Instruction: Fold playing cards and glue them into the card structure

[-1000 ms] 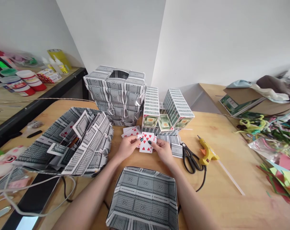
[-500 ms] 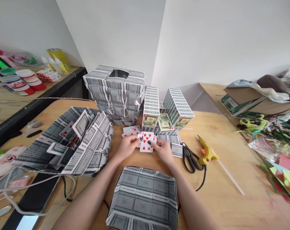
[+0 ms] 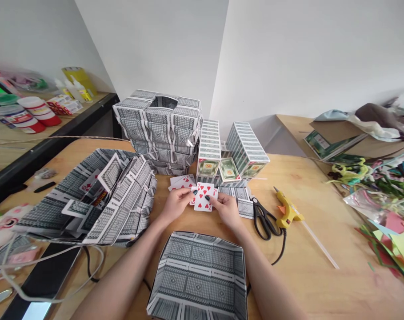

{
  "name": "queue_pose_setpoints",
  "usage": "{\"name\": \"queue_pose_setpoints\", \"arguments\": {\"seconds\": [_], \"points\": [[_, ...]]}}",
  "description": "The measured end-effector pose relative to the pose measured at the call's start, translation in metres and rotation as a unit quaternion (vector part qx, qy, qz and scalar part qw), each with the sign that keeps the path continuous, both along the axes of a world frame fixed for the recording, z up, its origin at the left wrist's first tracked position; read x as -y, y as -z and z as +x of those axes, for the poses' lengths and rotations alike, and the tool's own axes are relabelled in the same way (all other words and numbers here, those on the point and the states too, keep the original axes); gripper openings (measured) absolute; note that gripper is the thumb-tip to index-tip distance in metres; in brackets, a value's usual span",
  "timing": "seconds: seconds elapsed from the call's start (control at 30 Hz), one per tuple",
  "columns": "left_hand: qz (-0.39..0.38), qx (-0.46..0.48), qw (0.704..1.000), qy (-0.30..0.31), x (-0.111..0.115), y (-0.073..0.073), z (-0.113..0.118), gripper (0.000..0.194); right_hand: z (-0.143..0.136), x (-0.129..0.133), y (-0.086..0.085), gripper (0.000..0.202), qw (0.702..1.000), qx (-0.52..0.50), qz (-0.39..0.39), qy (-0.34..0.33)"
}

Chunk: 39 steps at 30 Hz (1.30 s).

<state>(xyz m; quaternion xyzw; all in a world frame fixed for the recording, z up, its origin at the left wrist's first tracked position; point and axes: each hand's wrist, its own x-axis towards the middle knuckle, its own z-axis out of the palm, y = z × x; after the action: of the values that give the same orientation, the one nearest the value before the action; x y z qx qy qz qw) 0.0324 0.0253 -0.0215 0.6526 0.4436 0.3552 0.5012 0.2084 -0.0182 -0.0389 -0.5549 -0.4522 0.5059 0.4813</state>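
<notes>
Between my hands a seven of hearts playing card (image 3: pixel 203 202) lies across another red card, partly hidden behind it. My left hand (image 3: pixel 178 202) pinches the left side of the cards. My right hand (image 3: pixel 226 208) has its thumb on the right edge, fingers closed behind. Just beyond my left hand lie loose playing cards (image 3: pixel 182 181), faces up. Past my right hand, more cards (image 3: pixel 244 207) rest with grey patterned backs up. Nearest me is a shallow tray made of cards (image 3: pixel 202 266).
A card-covered basket (image 3: pixel 135 209) holding cards stands at left. Behind are a tall card-covered box (image 3: pixel 168 129) and stacked card boxes (image 3: pixel 210 151). Black scissors (image 3: pixel 266 218) and a yellow glue gun (image 3: pixel 287 211) lie at right. A white cable (image 3: pixel 55 251) crosses the left side.
The view has shifted very slightly. Both hands keep the same hold on the cards, and nothing else has visibly moved.
</notes>
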Motion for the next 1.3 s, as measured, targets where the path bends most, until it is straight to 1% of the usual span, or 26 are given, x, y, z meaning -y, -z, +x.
{"name": "queue_pose_setpoints", "arguments": {"seconds": [0.07,0.13,0.2,0.27,0.37,0.5,0.73,1.0,1.13,1.3], "points": [[-0.031,0.04,0.998,-0.022,0.0,-0.001,0.0,0.029,0.0,0.0,0.001,0.032,1.0,0.005,0.003,0.002],[-0.087,0.108,0.99,-0.035,0.0,-0.002,0.0,0.025,0.0,0.0,0.0,0.032,1.0,0.009,0.006,0.005],[-0.153,0.187,0.97,-0.037,0.0,-0.002,0.001,0.022,0.0,0.0,-0.003,0.032,1.0,0.009,0.01,0.011],[-0.205,0.254,0.945,-0.031,0.001,-0.002,0.001,0.024,0.0,0.0,-0.006,0.03,1.0,-0.004,0.012,0.017],[-0.25,0.301,0.92,-0.011,0.002,-0.002,0.002,0.025,0.0,0.0,-0.011,0.027,0.999,-0.045,0.016,0.017],[-0.281,0.306,0.909,0.019,0.003,-0.001,0.003,0.026,0.0,0.001,-0.015,0.027,0.997,-0.069,0.028,0.018],[-0.304,0.307,0.901,0.051,0.004,0.003,0.004,0.029,0.001,0.001,-0.014,0.028,0.998,-0.042,0.041,0.02],[-0.308,0.273,0.909,0.061,0.004,0.003,0.004,0.031,0.004,0.002,-0.003,0.03,0.999,-0.014,0.03,0.013],[-0.3,0.25,0.919,0.049,0.003,0.003,0.004,0.032,0.002,0.004,-0.004,0.032,1.0,-0.001,0.024,0.011],[-0.298,0.248,0.921,0.046,0.003,0.003,0.005,0.03,-0.001,0.006,-0.006,0.031,0.999,-0.009,0.028,0.015]]}}
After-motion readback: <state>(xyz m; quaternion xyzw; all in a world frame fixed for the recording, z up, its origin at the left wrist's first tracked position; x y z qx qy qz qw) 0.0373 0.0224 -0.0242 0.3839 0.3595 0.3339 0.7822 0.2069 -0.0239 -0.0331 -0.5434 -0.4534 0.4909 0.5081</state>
